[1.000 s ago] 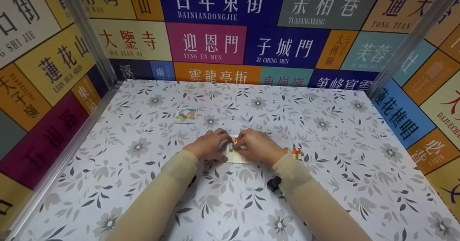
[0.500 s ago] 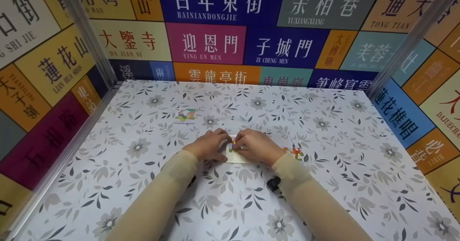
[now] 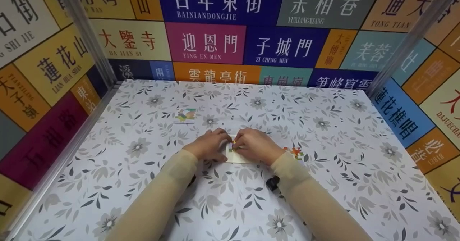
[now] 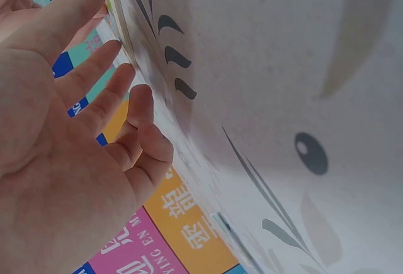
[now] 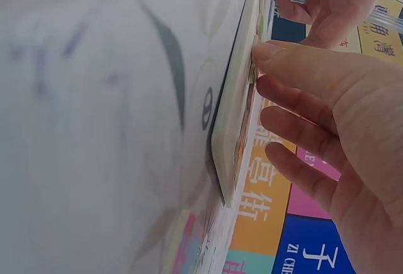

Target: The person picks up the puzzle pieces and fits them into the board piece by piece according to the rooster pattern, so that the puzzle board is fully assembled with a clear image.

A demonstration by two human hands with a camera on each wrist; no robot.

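A small pale jigsaw tray [image 3: 239,158] lies flat on the table between the two hands, its edge also showing in the right wrist view as a thin slab [image 5: 228,123]. My right hand [image 3: 257,145] bends over it, thumb and forefinger pinching a small colourful jigsaw piece [image 3: 231,147] at the tray's surface. Most of that piece is hidden by the fingers. My left hand [image 3: 210,144] rests at the tray's left side. In the left wrist view its thumb [image 4: 69,12] stretches straight to the tray's edge while the other fingers spread loosely.
Several loose orange, red and green jigsaw pieces [image 3: 297,153] lie just right of the right wrist. Farther back on the left is a square picture card [image 3: 185,116]. Walls of coloured sign panels [image 3: 208,43] enclose the flower-patterned table [image 3: 143,190].
Both hands keep their places at the tray. The right fingertips shift only slightly over the piece; everything else stays put.
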